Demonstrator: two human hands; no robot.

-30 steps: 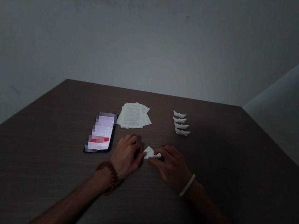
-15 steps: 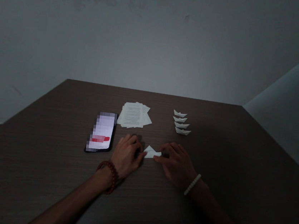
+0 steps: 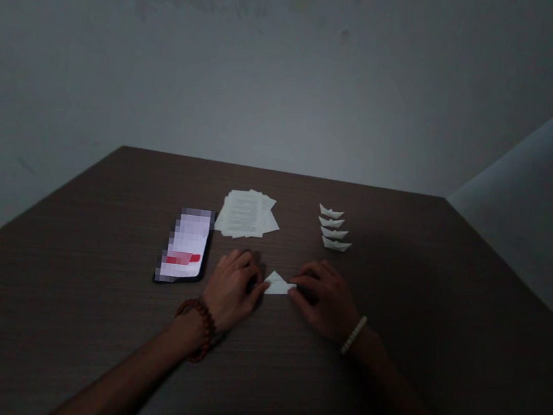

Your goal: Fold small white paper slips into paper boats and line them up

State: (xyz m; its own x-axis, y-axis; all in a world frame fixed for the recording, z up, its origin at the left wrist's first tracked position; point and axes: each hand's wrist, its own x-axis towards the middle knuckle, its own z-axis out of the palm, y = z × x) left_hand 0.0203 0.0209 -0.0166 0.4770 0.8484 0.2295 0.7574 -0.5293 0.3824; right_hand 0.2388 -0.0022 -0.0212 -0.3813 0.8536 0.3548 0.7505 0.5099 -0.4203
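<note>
Between my hands lies a small folded piece of white paper (image 3: pixel 277 286), with a triangular peak at the top and a straight lower edge. My left hand (image 3: pixel 233 290) pinches its left end, the thumb along the near side and the other fingers curled. At the right end, my right hand (image 3: pixel 324 301) holds the paper's tip between thumb and forefinger. Several folded paper boats (image 3: pixel 335 244) stand in a column beyond my right hand. Parts of the paper under the fingertips are hidden.
A phone (image 3: pixel 185 244) with a lit, blurred screen lies left of my left hand. Behind it, to the right, sits a loose stack of printed paper sheets (image 3: pixel 244 214). The dark wooden table (image 3: pixel 72 291) reaches back to a grey wall (image 3: pixel 290 89).
My right thumb and forefinger have shifted on the right end of the folded paper, and more of its edge shows. My left hand stays at the left end.
</note>
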